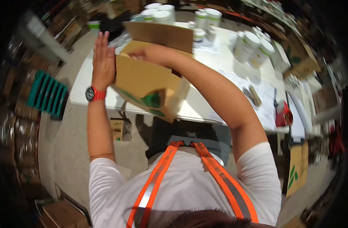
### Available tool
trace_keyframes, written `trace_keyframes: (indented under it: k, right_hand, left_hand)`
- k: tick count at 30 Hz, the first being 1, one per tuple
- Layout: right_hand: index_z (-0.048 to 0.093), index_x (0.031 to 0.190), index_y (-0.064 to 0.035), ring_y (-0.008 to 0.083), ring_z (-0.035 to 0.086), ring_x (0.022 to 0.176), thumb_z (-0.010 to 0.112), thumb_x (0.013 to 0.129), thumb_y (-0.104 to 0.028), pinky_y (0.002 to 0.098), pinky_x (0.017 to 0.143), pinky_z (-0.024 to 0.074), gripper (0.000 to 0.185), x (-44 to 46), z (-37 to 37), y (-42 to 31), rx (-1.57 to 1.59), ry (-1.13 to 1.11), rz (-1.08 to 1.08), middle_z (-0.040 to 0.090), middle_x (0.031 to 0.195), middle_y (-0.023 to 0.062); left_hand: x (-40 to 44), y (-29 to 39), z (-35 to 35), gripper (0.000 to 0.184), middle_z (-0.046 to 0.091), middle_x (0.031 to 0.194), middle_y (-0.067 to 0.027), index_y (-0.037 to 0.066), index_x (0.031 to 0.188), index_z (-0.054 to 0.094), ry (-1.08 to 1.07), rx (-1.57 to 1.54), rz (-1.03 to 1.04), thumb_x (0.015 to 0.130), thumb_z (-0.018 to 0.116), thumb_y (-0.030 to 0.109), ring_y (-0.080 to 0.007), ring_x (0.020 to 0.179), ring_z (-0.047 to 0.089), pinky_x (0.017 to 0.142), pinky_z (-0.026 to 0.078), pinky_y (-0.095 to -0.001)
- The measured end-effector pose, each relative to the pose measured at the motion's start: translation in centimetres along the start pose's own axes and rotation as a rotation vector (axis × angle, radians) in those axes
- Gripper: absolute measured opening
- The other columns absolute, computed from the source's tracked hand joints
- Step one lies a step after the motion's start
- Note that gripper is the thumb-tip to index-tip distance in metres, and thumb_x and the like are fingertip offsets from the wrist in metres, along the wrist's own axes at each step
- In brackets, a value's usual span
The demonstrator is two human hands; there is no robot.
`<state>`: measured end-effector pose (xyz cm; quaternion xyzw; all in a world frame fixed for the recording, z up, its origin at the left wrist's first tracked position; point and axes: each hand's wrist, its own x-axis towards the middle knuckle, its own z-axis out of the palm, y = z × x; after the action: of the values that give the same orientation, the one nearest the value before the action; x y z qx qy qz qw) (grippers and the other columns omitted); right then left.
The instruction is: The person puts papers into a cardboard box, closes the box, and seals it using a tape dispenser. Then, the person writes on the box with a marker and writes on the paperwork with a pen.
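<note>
My left hand (102, 64) is upright at the left end of the open cardboard box (141, 78); its fingers are extended, close together and clenched on nothing, with the palm side toward the carton wall; a watch with a red strap (95, 93) is on that wrist. My right hand (143, 54) reaches across the box from the right and enters the open top; its fingers are partly hidden behind the near wall, so I cannot tell whether they grasp anything.

The cardboard box is at the near edge of the white counter (210, 102), tilted, with its lower right corner projecting past that edge; a far flap (160, 37) stands raised; a green leaf print marks the near face.

White tubs (163, 16) stand beyond the box, at the far side of the counter; further white containers (246, 46) stand to the right; printed papers (263, 108) lie on the right part, with a small elongated tool (254, 95) on top; a red tape dispenser (283, 114) is located beside the papers, near a clipboard (296, 123). A small carton (120, 129) is on the floor (77, 140), below the counter; a green slatted plastic item (48, 93) is farther left.
</note>
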<state>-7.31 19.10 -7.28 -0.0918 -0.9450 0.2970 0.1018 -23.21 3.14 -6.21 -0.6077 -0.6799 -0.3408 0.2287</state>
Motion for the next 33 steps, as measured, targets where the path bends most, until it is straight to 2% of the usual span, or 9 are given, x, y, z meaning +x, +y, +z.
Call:
trace_keyframes:
  k: [4, 6, 8, 12, 16, 20, 26, 28, 33]
  right_hand:
    - [0.064, 0.130, -0.0076, 0.0303, 0.064, 0.120, 0.059, 0.100, -0.035, 0.0379, 0.102, 0.0496, 0.042, -3.7, -6.6, -2.4, 0.205, 0.490, -0.270, 0.067, 0.129, 0.0149]
    - [0.063, 0.132, -0.0086, 0.0309, 0.066, 0.116, 0.061, 0.093, -0.051, 0.0436, 0.101, 0.0504, 0.058, -5.0, -8.2, -1.7, -0.530, 0.894, -0.240, 0.069, 0.125, 0.0135]
    - [0.064, 0.130, -0.0082, 0.0340, 0.069, 0.109, 0.061, 0.091, -0.054, 0.0511, 0.087, 0.0548, 0.061, -8.1, -10.5, -3.4, -0.424, 0.230, 0.341, 0.072, 0.116, 0.0136]
    - [0.079, 0.091, -0.0021, 0.0358, 0.069, 0.102, 0.051, 0.095, -0.062, 0.0536, 0.088, 0.0514, 0.066, -11.8, -1.3, -4.4, -0.288, 0.065, -0.013, 0.075, 0.100, 0.0165]
    - [0.059, 0.134, 0.0075, 0.0362, 0.050, 0.134, 0.044, 0.093, -0.073, 0.0561, 0.109, 0.0375, 0.092, -12.4, 6.0, -1.6, -0.431, 0.597, -0.109, 0.062, 0.135, 0.0208]
    - [0.048, 0.145, 0.0009, 0.0346, 0.048, 0.138, 0.063, 0.092, -0.057, 0.0462, 0.113, 0.0389, 0.080, -20.8, -0.3, 0.5, -0.095, 0.288, -0.067, 0.050, 0.149, 0.0183]
    - [0.061, 0.123, 0.0023, 0.0385, 0.061, 0.116, 0.075, 0.086, -0.041, 0.0470, 0.099, 0.0496, 0.058, -44.2, -6.6, 14.4, -0.591, 0.847, 1.004, 0.066, 0.122, 0.0222]
    - [0.060, 0.126, 0.0030, 0.0367, 0.065, 0.113, 0.070, 0.087, -0.043, 0.0462, 0.093, 0.0525, 0.061, -51.8, -7.2, 16.6, -0.796, 0.553, 1.316, 0.071, 0.107, 0.0220]
    - [0.051, 0.144, -0.0159, 0.0387, 0.068, 0.105, 0.065, 0.088, -0.034, 0.0492, 0.091, 0.0526, 0.060, -56.9, -5.9, 17.2, -0.578, 0.577, 1.433, 0.072, 0.114, 0.0206]
  left_hand:
    - [1.2, -5.0, 5.7, 0.053, 0.036, 0.157, -0.0274, -0.010, 0.148, 0.037, -0.527, 0.092, 0.223, 0.108, 0.040, 0.026, -0.0406, 0.149, 0.030, 0.125, 0.021, -0.0417]
    - [1.0, -7.0, 6.5, 0.056, 0.022, 0.165, -0.0234, -0.006, 0.154, 0.028, -0.592, 0.149, 0.200, 0.110, 0.035, 0.027, -0.0371, 0.154, 0.019, 0.126, 0.016, -0.0410]
    - [0.9, -8.7, 6.8, 0.063, 0.014, 0.167, -0.0232, -0.002, 0.159, 0.018, -0.524, 0.053, 0.155, 0.111, 0.030, 0.037, -0.0342, 0.156, 0.015, 0.126, 0.013, -0.0395]
    - [1.4, -8.0, 6.5, 0.073, 0.021, 0.167, -0.0167, -0.001, 0.160, 0.020, -0.245, -0.447, -0.366, 0.109, 0.030, 0.051, -0.0301, 0.150, 0.031, 0.122, 0.022, -0.0344]
    - [2.5, -6.7, 4.9, 0.070, 0.035, 0.161, -0.0201, -0.004, 0.155, 0.032, -0.756, -0.430, -0.417, 0.109, 0.035, 0.050, -0.0307, 0.149, 0.034, 0.119, 0.027, -0.0346]
    - [2.4, -8.3, 5.5, 0.068, 0.042, 0.155, -0.0243, -0.005, 0.151, 0.038, -0.731, -0.114, -0.225, 0.107, 0.043, 0.047, -0.0352, 0.146, 0.039, 0.116, 0.032, -0.0351]
    - [4.2, -8.2, 6.4, 0.075, 0.042, 0.155, -0.0265, -0.004, 0.154, 0.035, -0.803, -0.161, -0.304, 0.106, 0.044, 0.052, -0.0361, 0.145, 0.040, 0.115, 0.034, -0.0356]
    - [4.5, -9.5, 7.5, 0.073, 0.044, 0.154, -0.0266, -0.004, 0.153, 0.035, -0.789, -0.185, -0.300, 0.106, 0.044, 0.051, -0.0375, 0.143, 0.042, 0.113, 0.036, -0.0357]
    - [4.7, -9.3, 8.3, 0.062, 0.051, 0.147, -0.0248, -0.003, 0.148, 0.043, -0.737, -0.283, -0.238, 0.106, 0.048, 0.043, -0.0381, 0.136, 0.050, 0.109, 0.040, -0.0353]
